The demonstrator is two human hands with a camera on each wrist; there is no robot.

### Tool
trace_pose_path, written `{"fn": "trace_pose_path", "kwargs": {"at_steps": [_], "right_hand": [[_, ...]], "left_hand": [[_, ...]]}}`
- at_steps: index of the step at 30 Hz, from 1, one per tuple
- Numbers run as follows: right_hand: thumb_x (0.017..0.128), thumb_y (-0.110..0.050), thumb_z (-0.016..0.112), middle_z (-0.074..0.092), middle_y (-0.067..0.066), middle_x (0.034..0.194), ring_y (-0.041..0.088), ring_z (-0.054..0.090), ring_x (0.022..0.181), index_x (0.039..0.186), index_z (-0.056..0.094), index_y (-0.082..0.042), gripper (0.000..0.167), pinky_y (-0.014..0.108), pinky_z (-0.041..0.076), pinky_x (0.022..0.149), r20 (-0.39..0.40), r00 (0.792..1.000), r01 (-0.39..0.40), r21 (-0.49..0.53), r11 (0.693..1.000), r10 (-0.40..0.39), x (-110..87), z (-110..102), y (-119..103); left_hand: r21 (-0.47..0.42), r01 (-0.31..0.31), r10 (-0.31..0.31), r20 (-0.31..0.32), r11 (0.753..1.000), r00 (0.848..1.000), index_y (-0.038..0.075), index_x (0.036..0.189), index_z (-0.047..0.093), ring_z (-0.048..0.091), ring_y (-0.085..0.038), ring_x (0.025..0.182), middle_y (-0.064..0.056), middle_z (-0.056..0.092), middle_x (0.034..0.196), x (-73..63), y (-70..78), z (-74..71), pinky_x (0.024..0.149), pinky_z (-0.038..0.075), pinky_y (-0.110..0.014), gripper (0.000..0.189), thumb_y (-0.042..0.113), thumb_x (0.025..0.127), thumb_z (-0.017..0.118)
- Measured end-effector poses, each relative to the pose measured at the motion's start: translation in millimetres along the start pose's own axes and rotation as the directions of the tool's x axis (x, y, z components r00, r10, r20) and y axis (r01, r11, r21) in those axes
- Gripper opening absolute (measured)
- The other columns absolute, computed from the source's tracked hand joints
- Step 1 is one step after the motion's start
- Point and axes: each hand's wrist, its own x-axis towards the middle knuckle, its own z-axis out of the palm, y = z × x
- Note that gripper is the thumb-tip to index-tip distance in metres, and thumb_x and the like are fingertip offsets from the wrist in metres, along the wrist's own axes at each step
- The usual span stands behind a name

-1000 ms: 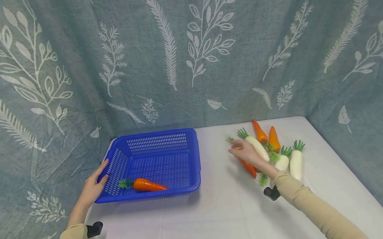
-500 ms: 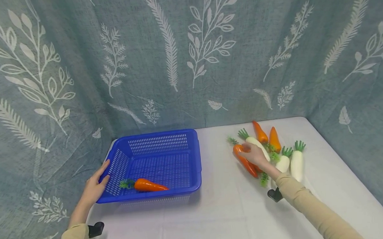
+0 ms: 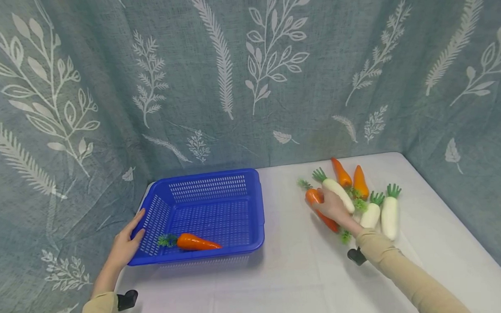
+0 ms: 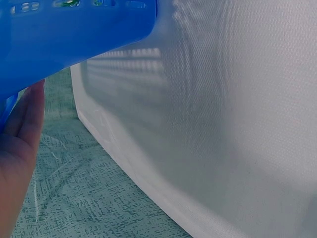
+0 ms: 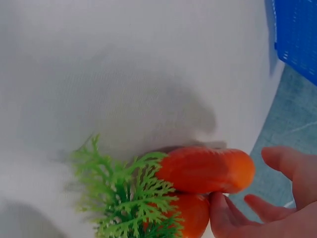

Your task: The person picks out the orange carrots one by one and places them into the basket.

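A blue plastic basket stands on the left of the table, with one carrot lying inside near its front wall. My left hand holds the basket's left rim, thumb and fingers about the edge. To the right, my right hand reaches over a carrot with a leafy green top. In the right wrist view, the thumb and fingers are spread near the carrot's tapered end. One fingertip touches between it and a second carrot beside it.
Beside the right hand lie white radishes with green tops and two more carrots at the back. A white cloth covers the table. A green-grey leaf-patterned curtain hangs behind and at the sides.
My right hand has drawn back from the leafy end of the front carrot and lowered over its middle. My left hand and the basket have stayed in place.
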Motion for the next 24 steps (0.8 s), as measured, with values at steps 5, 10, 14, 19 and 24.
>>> {"fn": "trace_pose_path", "kwargs": {"at_steps": [5,10,14,19,24], "right_hand": [[0.088,-0.016,0.062,0.042,0.031,0.141,0.043,0.046,0.127,0.136,0.041,0.011,0.058,0.051,0.041,0.105,-0.031,1.000,0.001,-0.036,0.999,-0.002,0.4,8.3,-1.4],[0.088,-0.016,0.062,0.044,0.030,0.139,0.041,0.050,0.122,0.136,0.043,0.009,0.057,0.049,0.043,0.103,-0.045,0.999,-0.018,-0.002,1.000,0.017,-0.1,16.1,0.3],[0.086,-0.015,0.064,0.036,0.029,0.146,0.041,0.044,0.128,0.137,0.043,0.007,0.059,0.050,0.040,0.106,-0.043,0.998,-0.036,0.041,0.999,0.038,0.1,19.8,2.3],[0.086,-0.014,0.066,0.026,0.025,0.152,0.039,0.042,0.129,0.138,0.041,0.006,0.061,0.050,0.040,0.106,-0.048,0.997,-0.062,0.067,0.996,0.066,0.2,25.7,5.7],[0.086,-0.013,0.066,0.030,0.025,0.151,0.037,0.049,0.120,0.139,0.041,0.005,0.061,0.048,0.044,0.102,-0.057,0.996,-0.065,0.092,0.994,0.070,1.0,27.5,6.2]], "left_hand": [[0.015,0.022,-0.022,0.003,1.000,1.000,0.004,0.150,0.023,0.021,-0.059,0.132,-0.030,0.021,0.151,-0.1,0.9,0.2,0.101,0.021,-0.072,0.053,0.008,0.100,0.041],[0.015,0.027,-0.027,0.010,1.000,1.000,0.005,0.150,0.022,0.021,-0.059,0.133,-0.030,0.021,0.152,0.5,0.4,0.6,0.101,0.021,-0.072,0.054,0.008,0.100,0.041],[0.015,0.023,-0.023,0.008,1.000,1.000,0.005,0.150,0.022,0.022,-0.059,0.132,-0.030,0.021,0.152,1.1,-1.6,1.2,0.101,0.022,-0.072,0.054,0.009,0.100,0.041],[0.014,0.023,-0.023,0.010,1.000,1.000,0.006,0.151,0.022,0.023,-0.059,0.131,-0.030,0.022,0.151,1.0,-1.8,1.5,0.099,0.024,-0.072,0.054,0.009,0.100,0.042],[0.024,0.037,-0.038,0.019,0.999,0.999,0.008,0.151,0.020,0.023,-0.059,0.132,-0.029,0.021,0.152,1.8,-3.1,1.7,0.099,0.025,-0.072,0.055,0.011,0.101,0.041]]}}
